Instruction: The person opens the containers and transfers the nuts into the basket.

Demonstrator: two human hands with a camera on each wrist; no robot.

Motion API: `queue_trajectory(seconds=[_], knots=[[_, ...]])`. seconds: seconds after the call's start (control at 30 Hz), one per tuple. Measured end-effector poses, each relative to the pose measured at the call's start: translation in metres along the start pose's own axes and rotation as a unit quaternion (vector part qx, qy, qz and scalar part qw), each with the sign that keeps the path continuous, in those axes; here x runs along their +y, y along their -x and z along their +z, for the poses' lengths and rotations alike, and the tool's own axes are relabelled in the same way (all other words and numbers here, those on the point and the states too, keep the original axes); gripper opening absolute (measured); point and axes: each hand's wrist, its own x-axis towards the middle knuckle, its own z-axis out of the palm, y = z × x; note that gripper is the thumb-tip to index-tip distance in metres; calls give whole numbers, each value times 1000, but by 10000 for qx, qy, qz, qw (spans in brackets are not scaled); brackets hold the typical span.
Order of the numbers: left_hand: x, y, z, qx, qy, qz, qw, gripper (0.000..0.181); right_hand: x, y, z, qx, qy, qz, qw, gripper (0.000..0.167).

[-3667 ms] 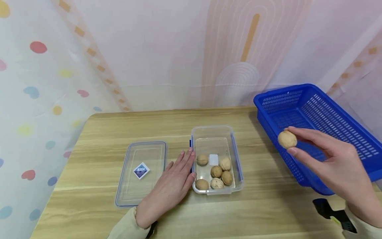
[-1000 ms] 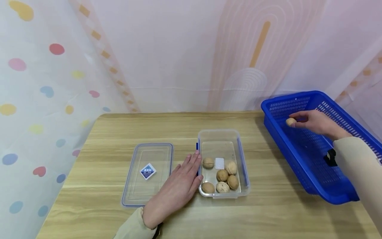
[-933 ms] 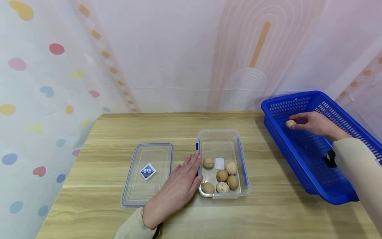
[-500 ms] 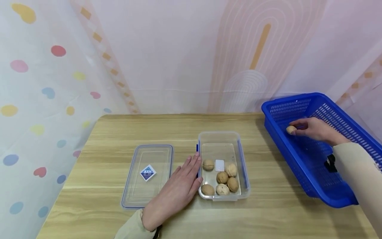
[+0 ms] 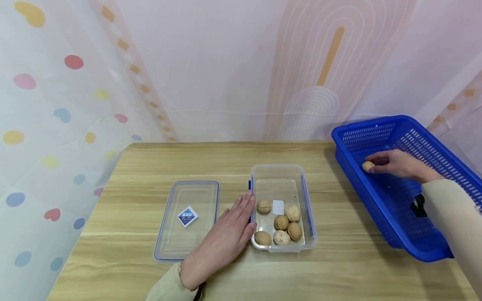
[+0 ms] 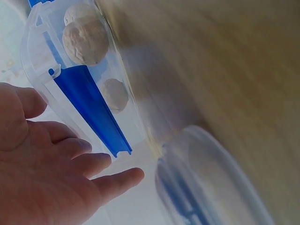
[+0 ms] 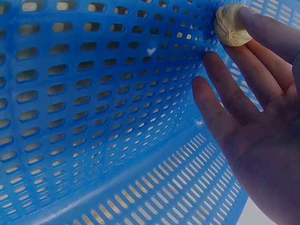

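Note:
Low inside the blue plastic basket [image 5: 391,221], my right hand [image 5: 404,164] pinches a walnut [image 5: 367,166] between thumb and fingers. The right wrist view shows the walnut [image 7: 232,26] close to the slotted basket floor, the other fingers spread apart. My left hand [image 5: 222,238] lies with straight fingers along the left side of a clear lidless container [image 5: 278,172]. Several walnuts [image 5: 281,222] sit in its near half beside a small white packet [image 5: 278,207]. In the left wrist view the fingers [image 6: 126,180] are near the container's blue latch [image 6: 91,105].
To the left, a clear lid [image 5: 188,192] with a blue seal and a BXH label lies flat on the wooden table [image 5: 180,161], partly under my left forearm. A patterned cloth [image 5: 211,62] hangs behind the table.
My right hand has carried the walnut from above the basket's near-left edge down into the basket, sinking slightly lower over the last second. The left hand stays against the container.

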Motion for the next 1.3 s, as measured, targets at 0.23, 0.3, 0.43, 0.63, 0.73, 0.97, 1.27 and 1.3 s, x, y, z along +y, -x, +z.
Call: queue_trajectory(seconds=[0.23,0.3,0.43,0.63,0.73,0.97,1.27,1.3], knots=[[0,1,-1,-2,-42,-13,10000,60,-2,2,-1,-117,-171,80,9998,56],[0,1,-1,-19,-37,-41,10000,60,-2,2,-2,-96,-161,45,9998,57],[0,2,-2,-46,8,-91,9999,60,-4,5,-7,17,-135,95,9999,56],[-2,3,-3,-21,59,-135,9999,60,-14,15,-20,289,-362,228,9987,57],[-3,3,-4,-22,55,-118,9999,60,-23,22,-28,488,-379,258,9978,61],[-4,1,-7,-44,-12,-68,10000,60,-48,38,-40,1119,-295,301,9928,64],[-3,-1,-8,-69,41,-118,9999,61,-68,70,-40,2019,-440,49,9784,51],[-3,-1,-8,-64,44,-121,9999,61,-70,73,-39,2099,-480,-1,9766,49]])
